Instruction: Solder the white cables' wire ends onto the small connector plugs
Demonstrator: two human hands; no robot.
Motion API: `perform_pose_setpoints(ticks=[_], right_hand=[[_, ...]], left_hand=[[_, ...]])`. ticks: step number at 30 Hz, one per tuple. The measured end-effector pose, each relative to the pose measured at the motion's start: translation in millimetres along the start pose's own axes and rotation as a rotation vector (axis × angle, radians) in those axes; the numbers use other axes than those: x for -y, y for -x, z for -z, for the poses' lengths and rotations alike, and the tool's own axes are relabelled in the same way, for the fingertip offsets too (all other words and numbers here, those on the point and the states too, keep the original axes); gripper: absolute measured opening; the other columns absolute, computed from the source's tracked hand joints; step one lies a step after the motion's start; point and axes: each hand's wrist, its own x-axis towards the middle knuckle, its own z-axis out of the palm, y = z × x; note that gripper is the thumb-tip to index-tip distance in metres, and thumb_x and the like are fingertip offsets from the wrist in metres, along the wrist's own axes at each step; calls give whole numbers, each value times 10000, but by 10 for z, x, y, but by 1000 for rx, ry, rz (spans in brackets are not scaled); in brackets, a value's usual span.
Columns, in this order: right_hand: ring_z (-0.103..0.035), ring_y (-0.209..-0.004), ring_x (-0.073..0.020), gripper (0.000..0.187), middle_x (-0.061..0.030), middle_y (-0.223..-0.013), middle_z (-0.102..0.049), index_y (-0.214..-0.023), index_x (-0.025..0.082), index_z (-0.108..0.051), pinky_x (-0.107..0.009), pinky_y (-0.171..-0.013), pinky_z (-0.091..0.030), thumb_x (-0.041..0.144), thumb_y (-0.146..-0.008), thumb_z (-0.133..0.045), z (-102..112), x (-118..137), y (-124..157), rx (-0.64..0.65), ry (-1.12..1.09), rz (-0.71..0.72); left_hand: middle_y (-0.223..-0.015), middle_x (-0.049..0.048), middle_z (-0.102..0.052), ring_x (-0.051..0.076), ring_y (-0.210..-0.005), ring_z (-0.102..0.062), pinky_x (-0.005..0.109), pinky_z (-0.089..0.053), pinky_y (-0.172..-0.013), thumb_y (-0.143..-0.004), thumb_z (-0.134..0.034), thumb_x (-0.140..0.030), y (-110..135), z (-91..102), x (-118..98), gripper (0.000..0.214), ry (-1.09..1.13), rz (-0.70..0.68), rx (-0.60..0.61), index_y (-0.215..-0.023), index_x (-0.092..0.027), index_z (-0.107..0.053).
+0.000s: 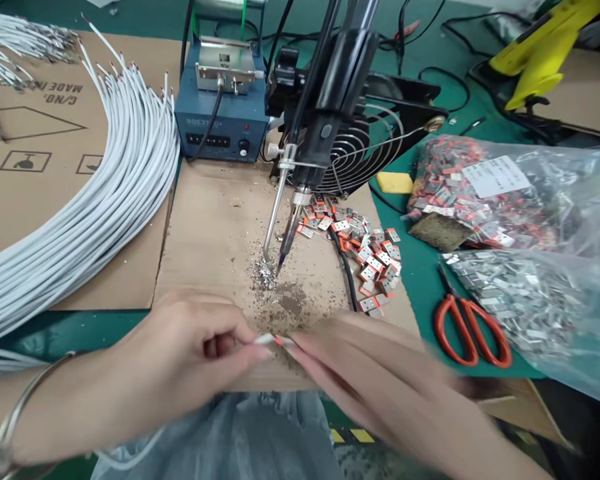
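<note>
My left hand (215,347) is closed in a pinch on the end of a white cable (264,339), just in front of the soldering iron. The cable's tail hangs below the wrist across the lap. My right hand (365,373) is smeared by motion, its thumb and fingers together at the cable's tip, where a small orange-red bit (279,341) shows. What exactly those fingers grip is hidden. Above both hands the soldering iron (293,223) points down in its stand, with a thin solder feed tube (277,200) beside its tip. Solder crumbs (265,273) lie beneath.
Loose USB connectors (375,260) with orange inserts are piled to the right. Beyond are red-handled scissors (473,330), bags of connectors (480,180) and metal shells (525,300). A fan (365,147) and blue solder feeder (223,130) stand behind; a white cable bundle (130,167) lies left.
</note>
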Motion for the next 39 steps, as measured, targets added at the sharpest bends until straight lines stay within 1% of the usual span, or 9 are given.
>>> perform_pose_setpoints(ticks=[2, 5, 8, 12, 16, 23, 29, 32, 39], right_hand=[[-592, -537, -164, 142, -35, -642, -662, -897, 200, -649, -288, -513, -492, 125, -858, -535, -14, 49, 9, 33, 19, 42], [-635, -605, -172, 262, -35, -738, -707, -1020, 238, -626, -297, -573, -527, 81, -812, -595, -4, 122, -9, -31, -44, 44], [-663, -621, -162, 291, -16, -772, -726, -1009, 261, -638, -272, -569, -552, 85, -777, -647, 5, 182, -48, -131, -219, -126], [-686, -622, -155, 163, 0, -747, -736, -876, 240, -681, -239, -567, -582, 133, -753, -673, -25, 206, -105, -184, -571, -423], [-676, -600, -142, 135, -8, -712, -728, -817, 218, -695, -221, -545, -569, 124, -721, -685, -41, 194, -123, -197, -692, -517], [-668, -602, -135, 125, -12, -689, -720, -789, 209, -699, -207, -532, -556, 124, -697, -697, -49, 97, -127, -219, -721, -558], [-656, -556, -134, 76, -35, -673, -724, -752, 181, -701, -210, -497, -552, 173, -677, -712, -29, -43, -250, -161, -772, -642], [-636, -529, -116, 71, -24, -646, -711, -742, 178, -696, -195, -470, -538, 175, -673, -714, -42, -105, -312, -153, -806, -655], [-577, -466, -75, 82, 9, -594, -680, -722, 179, -696, -155, -416, -484, 124, -662, -705, -112, -155, -344, -231, -873, -670]], left_hand=[[-493, -50, -530, 68, -442, -448, 179, -312, -419, -826, -563, -268, 67, -4, -11, 231, -66, -26, 15, -620, -176, -610], [-519, -61, -519, 65, -464, -446, 176, -321, -447, -842, -554, -236, 132, 18, -21, 193, -82, -147, -54, -661, -188, -602], [-585, -41, -536, 77, -523, -477, 187, -334, -484, -840, -565, -184, 159, 66, -24, 120, -138, -238, -122, -739, -180, -629], [-596, -30, -485, 85, -533, -455, 200, -318, -490, -846, -546, -128, 141, 103, -17, 109, -224, -349, -186, -773, -151, -624], [-592, -33, -458, 88, -527, -430, 207, -300, -487, -857, -532, -136, 106, 87, 2, 125, -263, -385, -194, -768, -148, -620], [-614, -20, -513, 92, -541, -452, 207, -314, -500, -858, -535, -155, 22, 73, 17, 124, -267, -356, -157, -786, -147, -636], [-665, -13, -592, 111, -590, -513, 202, -353, -507, -860, -535, -248, -135, 93, 7, 142, -183, -177, -115, -809, -195, -655], [-641, -22, -583, 105, -556, -492, 202, -343, -483, -858, -526, -264, -196, 91, 25, 157, -161, -137, -128, -827, -203, -667], [-640, -33, -575, 95, -564, -469, 205, -347, -497, -855, -539, -292, -247, 56, 109, 153, -51, -97, -177, -835, -214, -669]])
